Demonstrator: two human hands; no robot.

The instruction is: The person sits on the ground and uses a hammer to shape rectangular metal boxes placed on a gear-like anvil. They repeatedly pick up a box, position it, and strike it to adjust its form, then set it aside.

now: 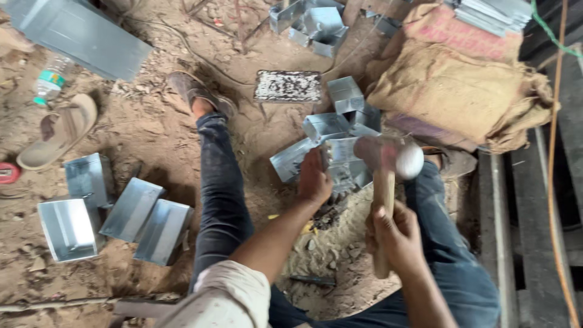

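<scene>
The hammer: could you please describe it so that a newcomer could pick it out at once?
Start at the burlap sack at upper right and drop to the sheet-metal boxes beside it. Just below, the right hand grips a pale wooden handle. The hammer has a rounded, blurred metal head, unlike the flat, angular boxes.
</scene>
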